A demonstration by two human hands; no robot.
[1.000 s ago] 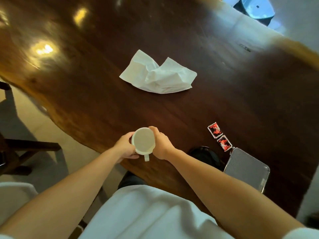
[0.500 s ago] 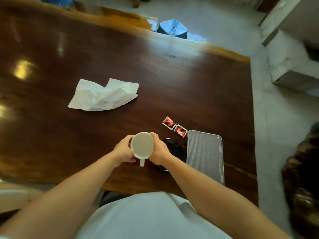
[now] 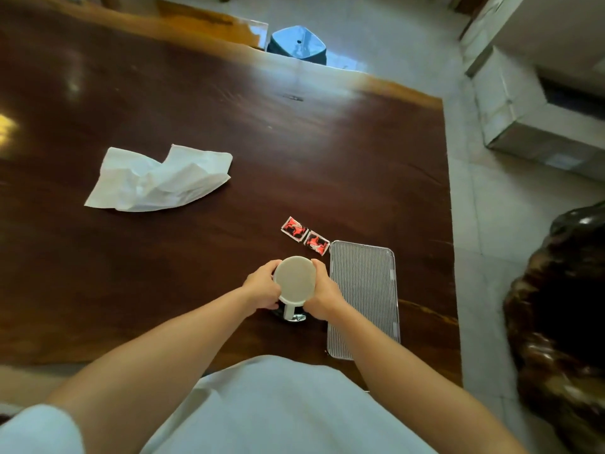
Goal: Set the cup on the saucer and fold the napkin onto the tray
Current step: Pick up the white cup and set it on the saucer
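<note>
Cup: a white cup (image 3: pixel 294 283), seen from above, is held between both hands close to the near edge of the desk. Its handle points back toward the person.
Cup and saucer: the cup is directly over the saucer. Whether its base touches cannot be told.
Saucer: dark and glossy. Only a sliver (image 3: pixel 296 318) shows below the handle, and the cup and hands hide the rest. It lies just left of the tray.
Left hand: the left hand (image 3: pixel 262 288) grips the cup's left side, fingers curled round the wall.
Right hand: the right hand (image 3: pixel 322 294) grips the cup's right side in the same way, thumb near the rim.
Tray: a ribbed, silvery-grey rectangular tray (image 3: pixel 363 306) lies flat on the desk just right of the right hand, its long side running away from the person.
Napkin: a white, crumpled napkin (image 3: pixel 157 181) lies loose on the desk, well apart from the tray, to the left and farther out than the cup.
Packets: two small red-and-black packets (image 3: pixel 305 235) lie side by side at the tray's far left corner.
Desk: the desk (image 3: pixel 327 152) is dark, polished reddish wood with a paler edge on its far side.
Beyond: a blue stool (image 3: pixel 298 44) stands on the pale tiled floor (image 3: pixel 474 290) past the far edge.
Person: a white shirt (image 3: pixel 278 407) and bare forearms.
</note>
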